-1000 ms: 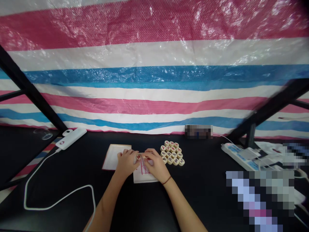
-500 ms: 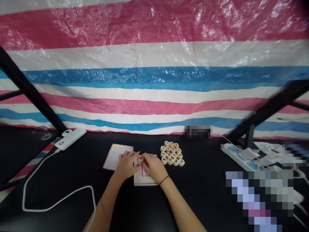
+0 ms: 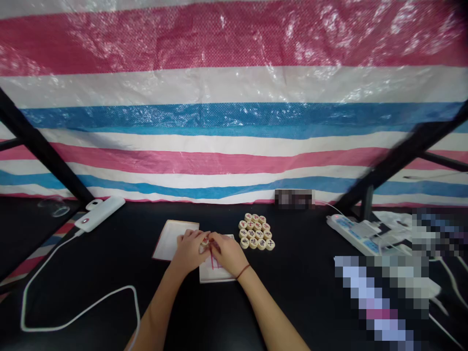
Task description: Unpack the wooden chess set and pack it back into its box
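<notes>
Bare forearms (image 3: 164, 297), thin reddish-brown band (image 3: 243, 271) — right wrist (image 3: 239, 266)

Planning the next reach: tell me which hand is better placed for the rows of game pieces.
Probably the right hand: it lies nearer the game pieces; the left hand, farther off, holds another.

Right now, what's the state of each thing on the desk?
Left hand: curled around red-marked piece
Right hand: fingers at that piece, grip unclear
Grouped pieces: faces up, in rows
Shallow box: open
White item with red lines: flat, partly hidden
White power bank: cable plugged in
Power strip: plugs inserted
</notes>
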Action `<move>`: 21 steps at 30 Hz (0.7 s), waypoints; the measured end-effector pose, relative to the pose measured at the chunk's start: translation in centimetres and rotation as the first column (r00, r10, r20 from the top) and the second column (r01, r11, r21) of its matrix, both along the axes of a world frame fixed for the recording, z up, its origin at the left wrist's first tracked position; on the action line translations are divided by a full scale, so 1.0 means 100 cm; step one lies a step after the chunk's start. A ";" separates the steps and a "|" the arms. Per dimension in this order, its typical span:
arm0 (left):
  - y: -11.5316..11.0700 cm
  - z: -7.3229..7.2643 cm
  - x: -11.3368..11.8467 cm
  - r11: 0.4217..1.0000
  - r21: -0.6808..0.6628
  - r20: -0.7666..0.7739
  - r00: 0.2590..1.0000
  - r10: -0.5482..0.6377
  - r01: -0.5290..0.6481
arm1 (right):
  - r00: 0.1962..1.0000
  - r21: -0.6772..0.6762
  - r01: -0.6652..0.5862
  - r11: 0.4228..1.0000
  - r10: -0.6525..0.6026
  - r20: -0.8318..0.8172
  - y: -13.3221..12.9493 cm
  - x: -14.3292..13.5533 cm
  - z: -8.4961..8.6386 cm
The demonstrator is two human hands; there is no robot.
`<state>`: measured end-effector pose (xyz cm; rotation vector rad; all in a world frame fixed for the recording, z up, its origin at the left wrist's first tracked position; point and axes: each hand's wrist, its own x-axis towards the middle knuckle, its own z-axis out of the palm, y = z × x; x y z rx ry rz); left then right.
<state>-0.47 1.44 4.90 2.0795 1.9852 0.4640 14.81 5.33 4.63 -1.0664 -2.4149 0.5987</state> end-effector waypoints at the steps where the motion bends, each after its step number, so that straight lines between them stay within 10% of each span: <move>1: 0.001 0.000 0.001 1.000 -0.009 -0.005 1.000 0.012 -0.012 | 0.997 -0.002 0.018 1.000 -0.018 -0.077 0.003 0.006 0.002; 4: 0.003 -0.001 0.003 0.998 -0.021 -0.021 0.998 0.051 -0.052 | 0.916 -0.008 0.271 0.962 -0.261 -0.304 0.025 0.043 0.008; 8: 0.005 -0.004 0.005 0.997 -0.002 -0.037 0.996 0.077 -0.077 | 0.559 -0.035 0.804 0.594 -0.774 -0.297 0.077 0.124 0.005; 11: 0.005 -0.008 0.005 0.997 0.013 -0.040 0.996 0.081 -0.081 | 0.445 0.017 0.896 0.444 -0.895 -0.038 0.113 0.169 -0.009; 21: 0.009 -0.014 0.003 0.997 0.027 -0.051 0.996 0.079 -0.077 | 0.408 0.128 0.879 0.460 -0.862 0.300 0.161 0.195 -0.032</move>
